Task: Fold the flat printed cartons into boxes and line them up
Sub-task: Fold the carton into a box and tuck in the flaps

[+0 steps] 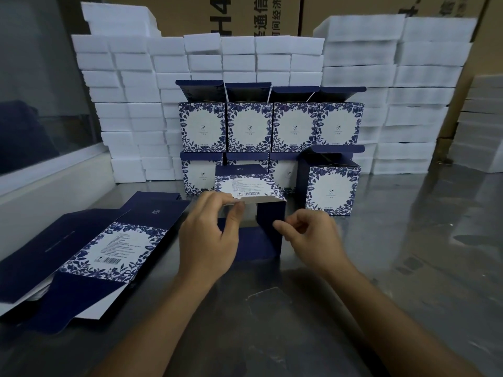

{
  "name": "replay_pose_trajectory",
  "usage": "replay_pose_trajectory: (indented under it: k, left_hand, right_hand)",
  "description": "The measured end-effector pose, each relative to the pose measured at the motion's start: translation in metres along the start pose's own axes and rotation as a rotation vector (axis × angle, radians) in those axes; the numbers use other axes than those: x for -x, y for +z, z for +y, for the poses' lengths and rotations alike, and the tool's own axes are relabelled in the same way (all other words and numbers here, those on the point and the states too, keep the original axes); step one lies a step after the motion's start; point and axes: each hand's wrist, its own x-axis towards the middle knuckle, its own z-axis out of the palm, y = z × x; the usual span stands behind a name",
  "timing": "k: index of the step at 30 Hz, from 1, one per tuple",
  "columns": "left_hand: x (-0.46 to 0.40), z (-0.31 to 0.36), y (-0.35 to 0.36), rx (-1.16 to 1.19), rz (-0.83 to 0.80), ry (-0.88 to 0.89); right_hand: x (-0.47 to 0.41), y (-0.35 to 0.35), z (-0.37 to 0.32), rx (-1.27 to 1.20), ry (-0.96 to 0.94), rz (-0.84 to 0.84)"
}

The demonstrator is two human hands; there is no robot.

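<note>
Carton, frame centre: left hand pinches printed flap; right hand pinches navy side panel.

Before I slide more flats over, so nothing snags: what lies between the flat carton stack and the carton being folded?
Head view: only the left hand; otherwise bare table.

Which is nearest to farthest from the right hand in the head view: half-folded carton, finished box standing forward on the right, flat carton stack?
1. Half-folded carton: pinched by the right hand.
2. Finished box: just behind, slightly right.
3. Flat carton stack: far left, past the left hand.
</note>
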Motion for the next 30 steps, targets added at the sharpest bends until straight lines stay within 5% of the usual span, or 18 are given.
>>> replay_pose_trajectory:
  k: [5, 13, 19, 24, 30]
  left_hand:
    - [-0.002, -0.003, -0.003, -0.011, 0.005, -0.022]
    - [-0.002, -0.003, -0.003, -0.016, 0.006, -0.005]
    - [-0.002, -0.003, -0.001, 0.023, -0.026, -0.008]
    - [0.000, -0.001, 0.001, 0.121, -0.083, 0.027]
    - [0.003, 0.007, 0.009, 0.510, -0.269, -0.275]
  right_hand:
    - [0.004, 0.010, 0.010, 0.100, 0.079, -0.199]
    - [0.005, 0.012, 0.014, 0.118, 0.093, -0.181]
    - [0.008, 0.006, -0.009, -0.176, -0.104, 0.050]
    - [0.010, 0.003, -0.027, -0.170, -0.219, 0.146]
    - [0.007, -0.002, -0.032, -0.200, -0.219, 0.281]
